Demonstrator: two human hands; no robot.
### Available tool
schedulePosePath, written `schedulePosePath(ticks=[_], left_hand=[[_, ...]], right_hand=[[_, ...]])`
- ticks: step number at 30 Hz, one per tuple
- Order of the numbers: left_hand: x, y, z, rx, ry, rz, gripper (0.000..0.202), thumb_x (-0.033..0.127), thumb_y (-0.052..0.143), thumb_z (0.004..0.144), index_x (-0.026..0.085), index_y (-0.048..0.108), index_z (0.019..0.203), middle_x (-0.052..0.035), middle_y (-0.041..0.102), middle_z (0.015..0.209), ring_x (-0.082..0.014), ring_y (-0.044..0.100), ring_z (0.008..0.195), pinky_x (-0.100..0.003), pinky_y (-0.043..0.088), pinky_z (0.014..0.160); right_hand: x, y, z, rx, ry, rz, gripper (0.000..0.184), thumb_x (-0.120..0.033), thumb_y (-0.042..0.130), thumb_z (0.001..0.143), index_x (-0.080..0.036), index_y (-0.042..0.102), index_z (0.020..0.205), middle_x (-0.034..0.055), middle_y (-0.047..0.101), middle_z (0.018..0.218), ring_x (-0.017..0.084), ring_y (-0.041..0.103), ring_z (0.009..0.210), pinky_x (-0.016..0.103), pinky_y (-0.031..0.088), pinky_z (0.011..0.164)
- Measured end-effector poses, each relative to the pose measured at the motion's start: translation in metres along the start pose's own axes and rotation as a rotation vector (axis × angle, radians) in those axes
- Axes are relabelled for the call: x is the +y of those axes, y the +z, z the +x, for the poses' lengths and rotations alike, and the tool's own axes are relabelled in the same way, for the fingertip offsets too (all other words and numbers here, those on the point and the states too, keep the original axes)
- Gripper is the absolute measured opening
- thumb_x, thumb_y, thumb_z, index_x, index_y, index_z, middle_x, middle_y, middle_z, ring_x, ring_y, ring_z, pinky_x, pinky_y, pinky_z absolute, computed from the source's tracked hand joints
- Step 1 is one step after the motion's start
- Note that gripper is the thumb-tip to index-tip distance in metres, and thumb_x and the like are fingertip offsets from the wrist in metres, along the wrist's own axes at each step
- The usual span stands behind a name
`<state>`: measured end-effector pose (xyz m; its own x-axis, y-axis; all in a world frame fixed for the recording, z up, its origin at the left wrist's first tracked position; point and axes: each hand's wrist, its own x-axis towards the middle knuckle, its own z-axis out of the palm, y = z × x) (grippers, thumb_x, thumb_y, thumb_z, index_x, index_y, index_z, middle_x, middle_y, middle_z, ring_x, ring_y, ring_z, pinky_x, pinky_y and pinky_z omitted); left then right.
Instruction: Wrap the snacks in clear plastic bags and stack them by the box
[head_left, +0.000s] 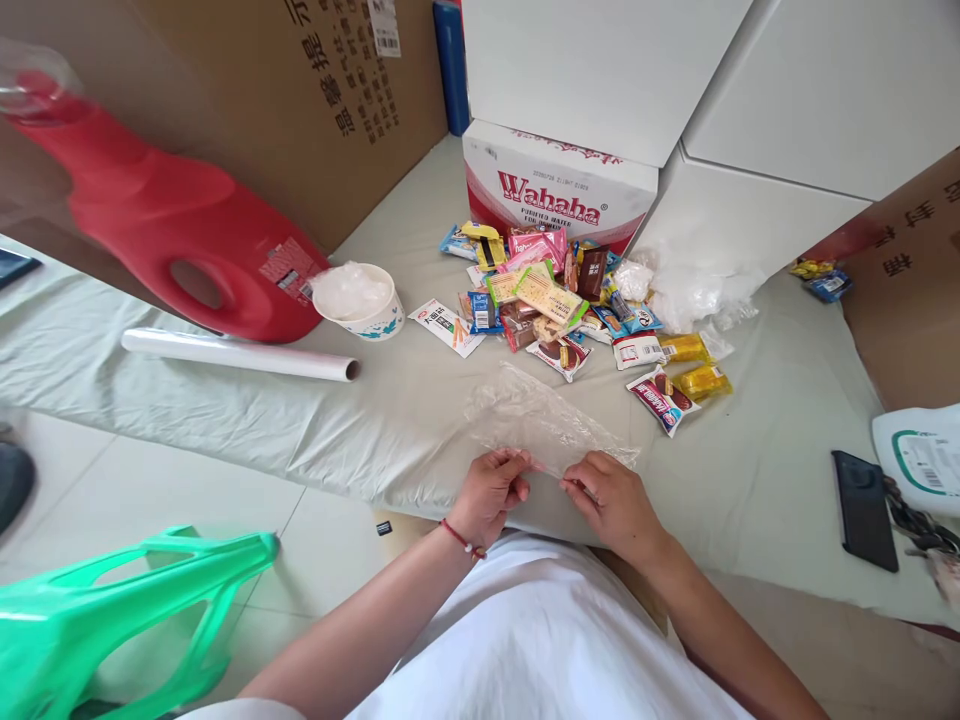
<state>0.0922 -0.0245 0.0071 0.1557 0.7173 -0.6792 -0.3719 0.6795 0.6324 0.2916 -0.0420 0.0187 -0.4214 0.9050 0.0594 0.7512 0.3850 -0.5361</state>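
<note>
A clear plastic bag [536,418] lies flat on the pale cloth-covered surface [390,400], its near edge at my fingers. My left hand [489,492], with a red bracelet at the wrist, pinches the bag's near edge. My right hand [611,500] pinches the same edge a little to the right. Beyond the bag lies a heap of small wrapped snacks [555,295], with several loose packets spread to the right [664,397].
A red jug [180,240] lies on its side at left, beside a white cup [360,300] and a white tube [240,353]. A Wahaha box [559,185] and white boxes stand behind. A black phone [864,508] lies right; a green plastic bag [112,610] hangs lower left.
</note>
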Motion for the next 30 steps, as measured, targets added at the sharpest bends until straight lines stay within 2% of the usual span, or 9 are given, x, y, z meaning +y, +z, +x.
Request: schedulePosePath(ticks=[4, 7, 11, 13, 15, 18, 21, 26, 30], left_hand=[[0.002, -0.001, -0.006, -0.106, 0.005, 0.016, 0.042, 0.044, 0.085, 0.061, 0.012, 0.071, 0.085, -0.0095, 0.075, 0.089, -0.0049, 0.049, 0.047, -0.022, 0.014, 0.042], [0.001, 0.002, -0.009, -0.129, 0.015, 0.032, 0.039, 0.042, 0.082, 0.063, 0.012, 0.071, 0.085, -0.0092, 0.075, 0.088, -0.0053, 0.05, 0.045, -0.023, 0.013, 0.042], [-0.005, 0.011, -0.011, -0.156, 0.02, 0.091, 0.04, 0.045, 0.082, 0.065, 0.013, 0.072, 0.085, -0.0015, 0.065, 0.058, -0.0075, 0.049, 0.041, -0.024, 0.015, 0.043], [-0.007, 0.014, -0.011, -0.17, 0.029, 0.127, 0.039, 0.047, 0.081, 0.066, 0.013, 0.073, 0.084, 0.0011, 0.058, 0.048, -0.0087, 0.048, 0.04, -0.024, 0.017, 0.044], [-0.007, 0.016, -0.012, -0.178, 0.037, 0.146, 0.036, 0.047, 0.079, 0.067, 0.014, 0.072, 0.081, 0.001, 0.058, 0.047, -0.0091, 0.048, 0.039, -0.024, 0.017, 0.044], [-0.004, 0.014, -0.011, -0.161, 0.015, 0.12, 0.032, 0.043, 0.077, 0.065, 0.014, 0.071, 0.079, -0.0039, 0.069, 0.062, -0.0084, 0.05, 0.04, -0.024, 0.015, 0.043], [0.001, 0.005, -0.009, -0.109, -0.004, 0.069, 0.026, 0.036, 0.074, 0.063, 0.015, 0.067, 0.076, -0.007, 0.073, 0.075, -0.0069, 0.049, 0.041, -0.024, 0.011, 0.042], [0.022, -0.016, -0.004, -0.089, 0.006, 0.053, 0.019, 0.033, 0.067, 0.062, 0.017, 0.059, 0.069, -0.0024, 0.067, 0.065, -0.004, 0.037, 0.039, -0.022, 0.008, 0.042], [0.045, -0.039, 0.005, -0.08, -0.013, 0.119, 0.025, 0.035, 0.071, 0.059, 0.016, 0.06, 0.07, -0.0004, 0.063, 0.059, -0.0037, 0.034, 0.037, -0.021, 0.01, 0.041]], right_hand=[[0.007, -0.013, -0.002, -0.066, 0.084, 0.25, 0.023, -0.034, 0.055, 0.102, -0.022, 0.067, 0.087, 0.0025, 0.063, 0.08, 0.017, 0.06, 0.072, 0.029, 0.046, 0.064], [0.005, -0.021, 0.002, -0.018, 0.138, 0.406, 0.027, -0.04, 0.055, 0.103, -0.022, 0.068, 0.088, 0.0017, 0.061, 0.079, 0.015, 0.057, 0.069, 0.028, 0.046, 0.063], [-0.004, -0.013, 0.014, 0.094, 0.07, 0.416, 0.018, -0.04, 0.064, 0.097, -0.025, 0.072, 0.105, 0.0062, 0.067, 0.1, 0.021, 0.062, 0.095, 0.035, 0.051, 0.083], [-0.007, -0.005, 0.021, 0.096, 0.06, 0.424, 0.016, -0.038, 0.066, 0.096, -0.027, 0.073, 0.104, 0.0065, 0.069, 0.1, 0.023, 0.061, 0.1, 0.038, 0.051, 0.088], [-0.007, 0.002, 0.026, 0.068, 0.102, 0.497, 0.016, -0.038, 0.063, 0.097, -0.026, 0.074, 0.096, 0.005, 0.069, 0.092, 0.022, 0.062, 0.092, 0.036, 0.052, 0.083], [-0.004, 0.006, 0.03, 0.038, 0.24, 0.699, 0.022, -0.042, 0.061, 0.097, -0.024, 0.071, 0.089, 0.0018, 0.067, 0.082, 0.017, 0.061, 0.075, 0.03, 0.051, 0.07], [0.002, 0.002, 0.031, 0.131, 0.405, 0.823, 0.028, -0.051, 0.064, 0.092, -0.023, 0.068, 0.088, 0.0, 0.065, 0.078, 0.016, 0.059, 0.069, 0.027, 0.05, 0.063], [0.016, -0.014, 0.027, 0.291, 0.624, 1.02, 0.04, -0.061, 0.072, 0.081, -0.023, 0.061, 0.085, -0.0014, 0.061, 0.073, 0.012, 0.051, 0.056, 0.022, 0.042, 0.042], [0.034, -0.026, 0.02, 0.349, 0.751, 1.113, 0.046, -0.058, 0.083, 0.068, -0.021, 0.06, 0.081, -0.004, 0.058, 0.068, 0.007, 0.044, 0.048, 0.018, 0.034, 0.037]])
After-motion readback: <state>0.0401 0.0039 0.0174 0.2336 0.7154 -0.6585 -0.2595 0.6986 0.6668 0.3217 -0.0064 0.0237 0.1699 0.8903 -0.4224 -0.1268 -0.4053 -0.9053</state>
